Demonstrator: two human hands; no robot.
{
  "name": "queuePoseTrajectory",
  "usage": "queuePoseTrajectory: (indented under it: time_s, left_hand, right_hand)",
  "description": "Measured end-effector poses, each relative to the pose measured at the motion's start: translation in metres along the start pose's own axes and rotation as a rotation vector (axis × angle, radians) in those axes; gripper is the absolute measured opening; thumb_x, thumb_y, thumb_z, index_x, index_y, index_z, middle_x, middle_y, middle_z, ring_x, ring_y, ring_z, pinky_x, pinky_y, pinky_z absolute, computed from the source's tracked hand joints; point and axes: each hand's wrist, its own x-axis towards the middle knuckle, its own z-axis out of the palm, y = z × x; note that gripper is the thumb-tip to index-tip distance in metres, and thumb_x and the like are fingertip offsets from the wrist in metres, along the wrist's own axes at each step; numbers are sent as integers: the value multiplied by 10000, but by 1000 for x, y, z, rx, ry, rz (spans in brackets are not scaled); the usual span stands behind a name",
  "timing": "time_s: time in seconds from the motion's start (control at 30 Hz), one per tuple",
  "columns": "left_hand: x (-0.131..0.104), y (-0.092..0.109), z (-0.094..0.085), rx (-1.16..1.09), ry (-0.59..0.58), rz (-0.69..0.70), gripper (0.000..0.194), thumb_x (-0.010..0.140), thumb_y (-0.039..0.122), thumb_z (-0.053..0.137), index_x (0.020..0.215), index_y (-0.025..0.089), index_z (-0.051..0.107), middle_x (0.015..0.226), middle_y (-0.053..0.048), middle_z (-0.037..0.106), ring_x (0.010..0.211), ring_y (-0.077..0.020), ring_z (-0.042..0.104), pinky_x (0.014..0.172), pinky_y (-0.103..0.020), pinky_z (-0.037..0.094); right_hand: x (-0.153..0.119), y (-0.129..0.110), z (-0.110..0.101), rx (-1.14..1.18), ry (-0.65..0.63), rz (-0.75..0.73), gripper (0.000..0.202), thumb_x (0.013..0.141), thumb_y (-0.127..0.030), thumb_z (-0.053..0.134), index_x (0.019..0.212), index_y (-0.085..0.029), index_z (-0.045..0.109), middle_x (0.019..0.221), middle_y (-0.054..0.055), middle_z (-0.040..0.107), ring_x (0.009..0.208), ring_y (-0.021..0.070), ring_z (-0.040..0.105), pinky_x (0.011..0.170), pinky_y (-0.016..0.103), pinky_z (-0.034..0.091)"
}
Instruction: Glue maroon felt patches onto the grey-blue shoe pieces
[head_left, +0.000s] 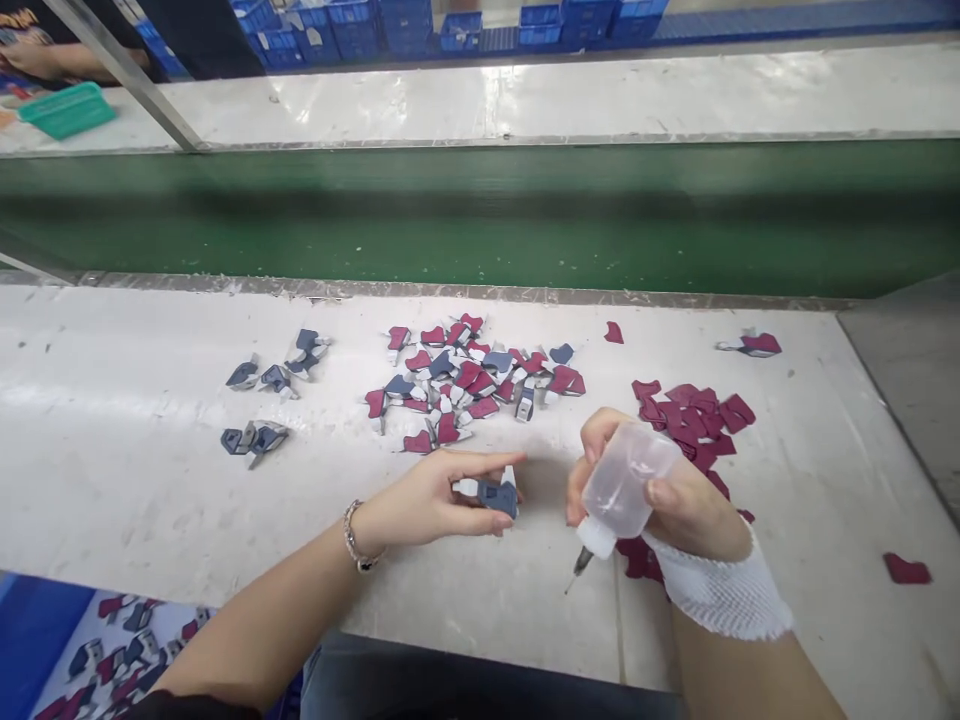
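Observation:
Between the thumb and fingers of my left hand (pixel 442 500) is a small dark grey-blue plastic part (pixel 496 496) with white ends. My right hand (pixel 694 505), with a white mesh band at the wrist, grips a translucent squeeze bottle (pixel 630 480). The bottle tilts downward, its thin needle tip (pixel 577 570) over the table and apart from the part. Beyond my hands lies a pile of grey-white parts, many with dark red faces (pixel 469 375). Flat dark red pieces (pixel 694 420) are heaped beyond and partly under my right hand.
Several grey-blue parts (pixel 276 380) lie on the left of the white table (pixel 112 430). Single red pieces (pixel 906 569) lie far right. A blue bin (pixel 37 630) with parts stands lower left. Across the green conveyor belt (pixel 480 210) are a green basket (pixel 69 110) and a person's arm.

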Motion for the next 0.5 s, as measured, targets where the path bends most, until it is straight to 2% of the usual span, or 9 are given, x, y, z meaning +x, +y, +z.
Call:
queuePoseTrajectory:
  time_s: [0.07, 0.13, 0.23, 0.33, 0.4, 0.5]
  left_hand:
    - [-1, 0, 1, -25, 9, -55, 653, 852, 353, 722, 1454, 348, 467, 1124, -48, 629, 876, -148, 629, 766, -304, 586]
    - [-2, -1, 3, -58, 38, -88, 666, 849, 370, 727, 1429, 358, 401, 1133, -33, 595, 786, -109, 623, 694, -267, 574]
    - [-1, -1, 5, -98, 97, -78, 477, 820, 388, 757, 1184, 275, 469, 1070, -10, 563, 696, -66, 580, 603, -208, 525]
    - [0, -2, 7, -93, 161, 2, 376, 761, 359, 816, 943, 198, 530, 1012, -13, 553, 820, -98, 590, 645, -192, 516]
    - [1, -3, 7, -130, 175, 34, 379, 736, 342, 842, 921, 185, 551, 961, -15, 580, 829, -112, 602, 645, -194, 506]
    - [3, -9, 6, -232, 142, 67, 361, 782, 367, 810, 963, 171, 566, 870, -22, 636, 686, -89, 588, 566, -190, 464]
  right_hand:
    - [3, 0, 0, 8, -18, -23, 450, 854, -621, 655, 1026, -229, 516, 828, 92, 740, 668, 211, 663, 557, 297, 472]
    - [5, -1, 2, 10, -22, -66, 431, 850, -615, 656, 987, -209, 605, 860, 94, 727, 724, 210, 665, 616, 315, 501]
    - [5, -1, 5, 32, 0, -137, 402, 867, -605, 622, 930, -211, 674, 915, 60, 643, 600, 125, 580, 540, 269, 477]
    - [2, -4, 6, 67, -1, -185, 388, 848, -634, 646, 983, -270, 655, 881, 1, 545, 497, 72, 485, 443, 229, 423]
    - [0, -6, 5, 72, -13, -202, 392, 777, -603, 755, 991, -302, 625, 836, -28, 506, 502, 69, 480, 434, 207, 410]
    - [-4, -7, 4, 52, -19, -208, 438, 708, -562, 835, 956, -306, 581, 765, -54, 472, 478, 65, 464, 408, 184, 381]
